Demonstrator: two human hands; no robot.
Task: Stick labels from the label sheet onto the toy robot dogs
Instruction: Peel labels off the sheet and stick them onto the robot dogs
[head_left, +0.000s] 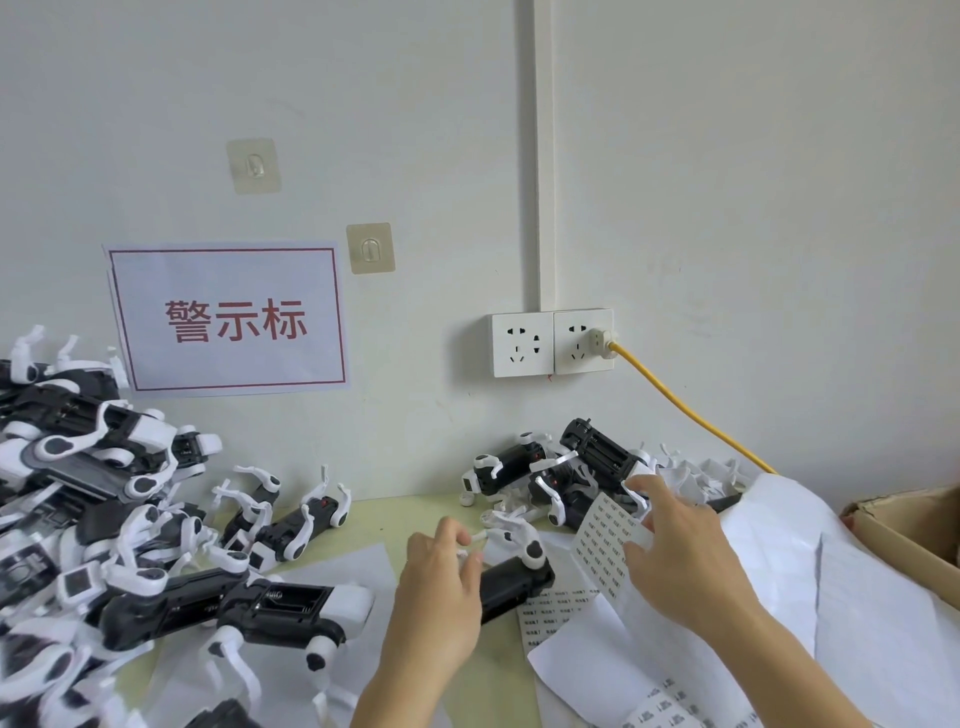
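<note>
Pale green table (415, 506) against a white wall (727, 182): your left hand (441, 587) grips a black-and-white plastic toy robot dog (511, 577) lying near the table's middle, fingers curled at its white leg. Your right hand (675, 551) pinches a curling white label sheet (605, 545) just beside it. More toy dogs are heaped along the left edge (93, 509) and at the back (566, 478).
</note>
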